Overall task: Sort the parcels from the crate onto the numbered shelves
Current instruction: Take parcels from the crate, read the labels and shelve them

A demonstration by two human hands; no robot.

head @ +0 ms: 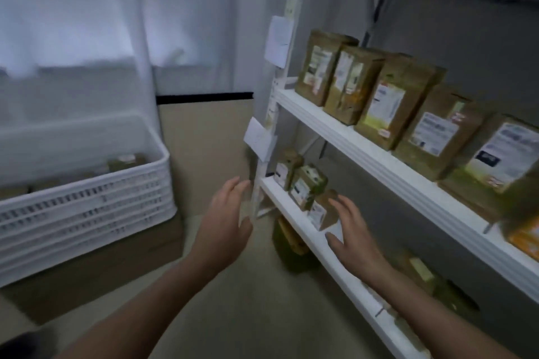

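head view: crate (87, 204) holding parcels at 9 o'clock. left hand (227, 218) raised at centre, fingers straight and close together, empty. right hand (350, 230) at 4 o'clock, fingers spread, empty, just beside small parcel (322, 210) on lower shelf (284, 207). labels too blurred to read.

Couldn't read any text from the head view, all motion-blurred. White labels (385, 103) sat on the fronts of the brown parcels (408, 76) along the front edge of the upper shelf (364, 151), print just grey smears. Same for the smaller parcels (307, 186) at the left end of the lower shelf (287, 210). I saw two paper tags (278, 41) on the rack's left post (273, 105), with no number legible on either.
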